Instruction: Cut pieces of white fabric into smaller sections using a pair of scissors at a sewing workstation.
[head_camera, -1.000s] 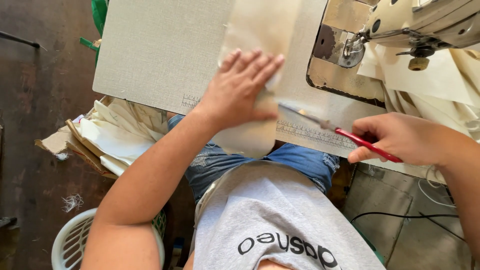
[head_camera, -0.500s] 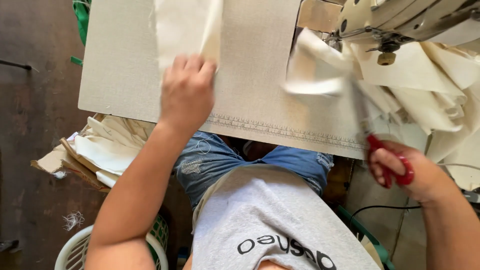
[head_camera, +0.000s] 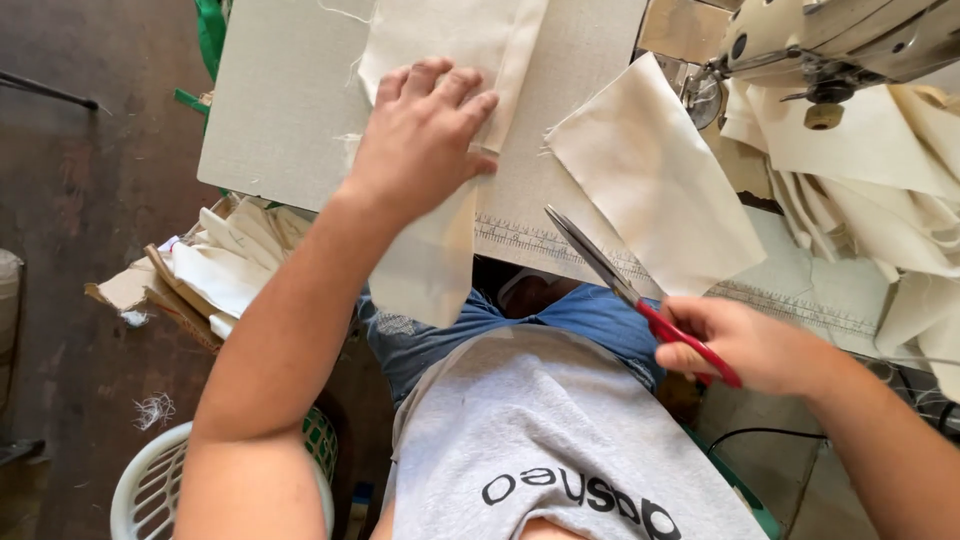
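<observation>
Left hand (head_camera: 425, 135) flat, fingers spread, pressing a cream cloth strip (head_camera: 440, 150) onto the sewing table (head_camera: 280, 110) — strip running lengthwise from beyond the fingertips, under the palm, over the table's near edge. Right hand (head_camera: 750, 345) clamped round red-handled scissors (head_camera: 625, 290), blades shut, tips aimed up-left toward the left thumb. Just beyond the blades, a loose cloth piece (head_camera: 655, 185); farther off, the sewing machine (head_camera: 830, 45).
</observation>
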